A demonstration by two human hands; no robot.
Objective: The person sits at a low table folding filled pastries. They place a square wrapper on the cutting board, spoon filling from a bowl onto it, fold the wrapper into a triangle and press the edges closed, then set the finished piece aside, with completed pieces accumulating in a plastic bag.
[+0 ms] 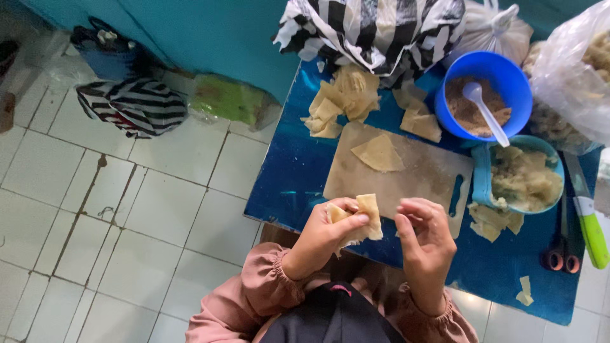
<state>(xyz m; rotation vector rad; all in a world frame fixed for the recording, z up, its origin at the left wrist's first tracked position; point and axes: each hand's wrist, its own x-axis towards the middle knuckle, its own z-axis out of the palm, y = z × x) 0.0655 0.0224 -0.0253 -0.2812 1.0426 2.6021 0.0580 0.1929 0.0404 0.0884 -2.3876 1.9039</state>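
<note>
Item, in my left hand: one folded dough wrapper, pale yellow, pinched between thumb and fingers and held above the near edge of the cutting board. My right hand is just beside it, fingers curled together with nothing visible in them — not touching the wrapper.

On the board: one flat wrapper piece, lying alone near the middle.

On the blue table: a loose heap of wrappers behind the board, under a black-and-white striped bag; a blue bowl of brown filling with a white spoon standing in it; a light-blue bowl of pale mash — right of the board; a green-handled knife; scissors with orange-red handles; wrapper scraps near the table's right end.

On the tiled floor: a second striped bag.
</note>
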